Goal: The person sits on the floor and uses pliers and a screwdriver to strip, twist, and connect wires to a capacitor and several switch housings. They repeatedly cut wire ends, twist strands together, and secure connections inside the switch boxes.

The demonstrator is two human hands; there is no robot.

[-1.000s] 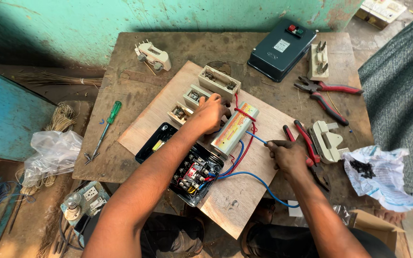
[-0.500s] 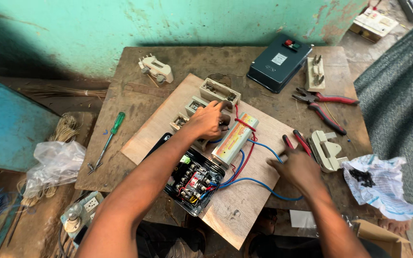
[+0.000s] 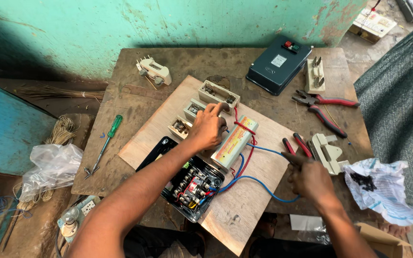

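Plywood board (image 3: 244, 210), pale and flat, lies tilted on a rough, stained wooden table (image 3: 135, 102). On it the left hand (image 3: 208, 128) rests with fingers curled, forefinger stretched to the far cream fuse holder (image 3: 218, 93); two more boxy cream holders (image 3: 193, 109) sit in a row at its left. Just right of that hand lies a long cream unit (image 3: 234, 142) with an orange label, looped by red wires (image 3: 244, 128). Near it, an open black starter (image 3: 190, 184) shows packed terminals. Blue wire (image 3: 259, 184) curves across the board to the right hand (image 3: 311, 180), closed on red-handled pliers (image 3: 296, 145). Far right sits a smooth dark-green switch box (image 3: 276, 64), with a second pair of pliers (image 3: 323, 107) and a cream fuse carrier (image 3: 328, 152) nearer. A green-handled screwdriver (image 3: 105, 143) lies at the left edge.
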